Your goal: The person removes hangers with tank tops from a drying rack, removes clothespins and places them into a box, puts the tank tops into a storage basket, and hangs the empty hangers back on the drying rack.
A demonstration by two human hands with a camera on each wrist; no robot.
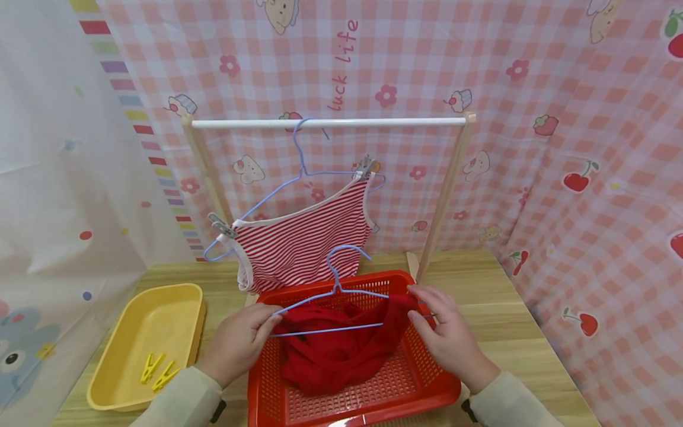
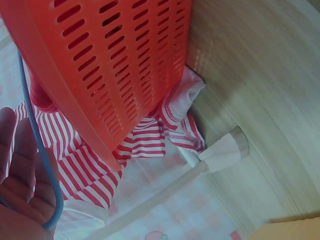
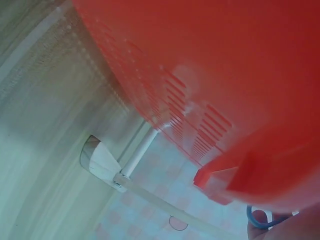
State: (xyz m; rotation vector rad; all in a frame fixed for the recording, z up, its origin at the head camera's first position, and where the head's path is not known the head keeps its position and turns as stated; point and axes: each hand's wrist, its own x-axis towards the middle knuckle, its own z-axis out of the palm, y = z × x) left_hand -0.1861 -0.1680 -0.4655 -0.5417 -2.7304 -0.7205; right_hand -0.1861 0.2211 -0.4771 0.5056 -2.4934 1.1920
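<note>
A blue wire hanger (image 1: 337, 289) is held over the red basket, its hook up. My left hand (image 1: 242, 338) grips its left end; in the left wrist view the blue wire (image 2: 37, 125) crosses my fingers (image 2: 25, 155). At the other end, my right hand (image 1: 445, 332) holds the hanger's corner beside a red garment (image 1: 341, 356). That garment hangs partly over the hanger's right arm, the rest bunched in the basket. In the right wrist view the blue hanger end (image 3: 252, 216) shows by my fingers, which are mostly cut off.
The red basket (image 1: 352, 409) stands before a rack with a white bar (image 1: 373, 123). A striped top (image 1: 309, 237) hangs there on another blue hanger, with grey clips (image 1: 221, 225) at its straps. Left is a yellow tray (image 1: 160, 308) holding two yellow clothespins (image 1: 151, 367).
</note>
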